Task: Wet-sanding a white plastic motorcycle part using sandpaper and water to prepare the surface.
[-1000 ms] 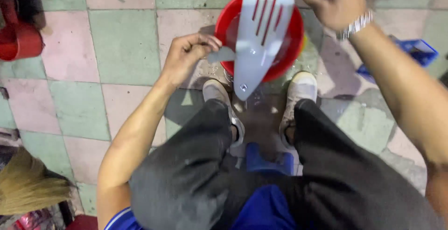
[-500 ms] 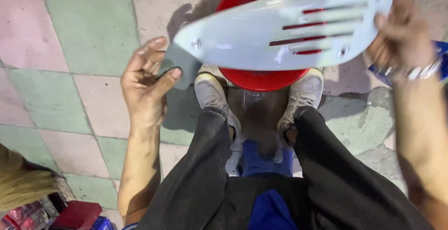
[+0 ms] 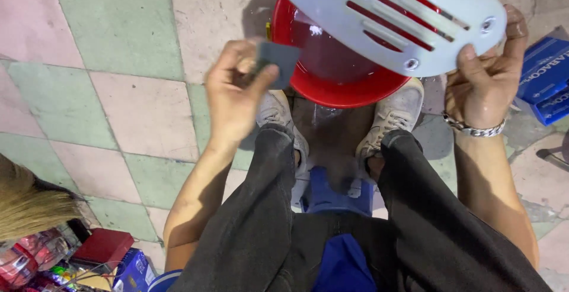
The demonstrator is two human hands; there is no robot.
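Right hand [image 3: 483, 84] grips a slotted white plastic panel [image 3: 391, 16] over a round red plastic basin [image 3: 332, 70] holding water; left hand [image 3: 237, 93] pinches a grey abrasive square [image 3: 278, 61].

Checkered tile floor [image 3: 118, 37] bears red basin [image 3: 332, 87], blue box [image 3: 548, 79]

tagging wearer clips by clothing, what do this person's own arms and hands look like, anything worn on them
Both forearms are bare, with no sleeves reaching them and no gloves. The right hand has a silver metal link bracelet around its wrist. The left hand and its wrist carry nothing: no watch, band or ring shows on its fingers. A strip of blue and white sleeve edge shows near the left upper arm.
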